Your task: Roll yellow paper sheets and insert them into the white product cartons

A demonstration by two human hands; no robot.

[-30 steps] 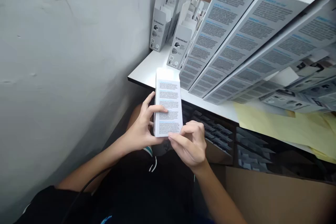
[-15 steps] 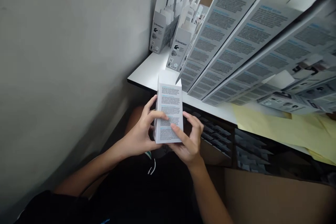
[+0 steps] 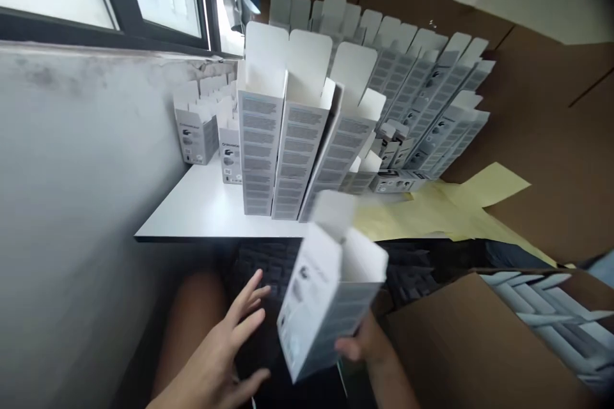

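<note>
Right hand (image 3: 365, 339) clamped on formed carton (image 3: 314, 307), top unclosed, base hidden; left hand (image 3: 217, 351) apart from it, fingers (image 3: 249, 328) spread, empty. Tall cartons (image 3: 300, 156) on tabletop (image 3: 194, 211) likewise open-topped.

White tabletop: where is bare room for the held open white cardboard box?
The held white box might fit front-left on the white tabletop: a bare patch bordered by the grey wall, short white cartons and tall printed white cartons. Yellow paper lies bare farther right. Behind the tall ones, open cartons crowd together.
</note>
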